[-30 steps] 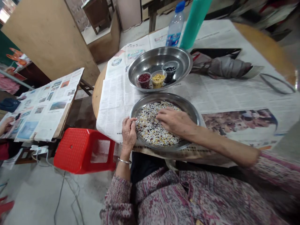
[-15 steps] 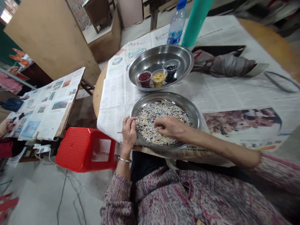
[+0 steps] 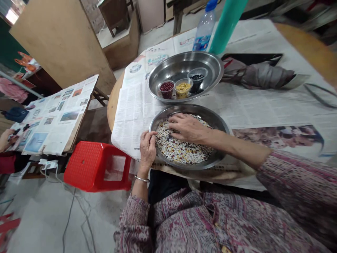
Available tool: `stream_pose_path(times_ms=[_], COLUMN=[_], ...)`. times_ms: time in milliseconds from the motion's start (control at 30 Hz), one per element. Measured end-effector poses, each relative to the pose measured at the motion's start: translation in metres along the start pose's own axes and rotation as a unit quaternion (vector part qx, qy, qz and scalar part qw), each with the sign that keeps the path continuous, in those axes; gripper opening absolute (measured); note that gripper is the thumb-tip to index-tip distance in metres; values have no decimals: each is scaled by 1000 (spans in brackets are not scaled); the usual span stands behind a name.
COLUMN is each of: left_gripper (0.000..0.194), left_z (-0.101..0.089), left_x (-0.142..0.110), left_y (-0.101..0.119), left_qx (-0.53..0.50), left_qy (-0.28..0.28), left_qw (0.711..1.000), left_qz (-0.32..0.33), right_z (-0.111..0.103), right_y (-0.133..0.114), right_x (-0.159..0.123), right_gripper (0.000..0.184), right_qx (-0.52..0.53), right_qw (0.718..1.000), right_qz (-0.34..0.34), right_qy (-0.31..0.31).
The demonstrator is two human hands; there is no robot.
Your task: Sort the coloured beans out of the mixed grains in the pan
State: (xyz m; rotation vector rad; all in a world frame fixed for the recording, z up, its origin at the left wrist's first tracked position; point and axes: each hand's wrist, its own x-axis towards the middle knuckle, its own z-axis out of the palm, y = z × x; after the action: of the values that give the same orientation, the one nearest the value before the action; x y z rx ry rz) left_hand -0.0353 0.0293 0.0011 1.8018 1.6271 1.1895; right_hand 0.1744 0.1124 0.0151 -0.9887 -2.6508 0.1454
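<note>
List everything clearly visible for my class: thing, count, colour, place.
Near round metal basin: one, silver, table's near edge
Mixed small grains: many, white, yellow, dark, inside it
Far round metal basin: one, silver, beyond the first
Clear plastic cups: three, red, yellow, black contents, far basin
Clear plastic bottle: one, blue-capped, behind far basin
Tall cylinder: one, teal, right of bottle
Crumpled fabric bundle: one, grey, table's right
Printed newspaper: several sheets, whitish, both tables
Wooden tables: two, brown, centre and left
Square plastic stool: one, red, between tables
Wooden board: one, tan, upper left
Co-worker's hand: at least one, bare, left edge
Left hand: one, bare, at near basin's left rim
Right hand: one, bare, over the grains
</note>
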Motion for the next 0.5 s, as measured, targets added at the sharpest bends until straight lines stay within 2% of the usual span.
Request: stream_pose_path(times_ms=[100,233,300,400,500], left_gripper=[22,14,10,10,8], left_z=[0,-2,-4,-9,-15], left_x=[-1,-6,-9,-11,-10], left_y=[0,3,5,3,3], left_qx=[7,38,81,138,148], left_qy=[10,50,82,104,76], left_qw=[1000,997,991,979,979], left_qz=[3,41,71,107,118], right_z=[-7,-19,-25,-29,-21], right_y=[12,4,-3,-2,8], right_x=[-19,-42,-51,-64,-78], right_gripper=[20,21,22,25,27], right_qx=[18,165,216,199,122], right_qw=[997,986,976,975,984], right_qz=[69,37,33,73,115], right_qy=[-3,-12,10,58,67])
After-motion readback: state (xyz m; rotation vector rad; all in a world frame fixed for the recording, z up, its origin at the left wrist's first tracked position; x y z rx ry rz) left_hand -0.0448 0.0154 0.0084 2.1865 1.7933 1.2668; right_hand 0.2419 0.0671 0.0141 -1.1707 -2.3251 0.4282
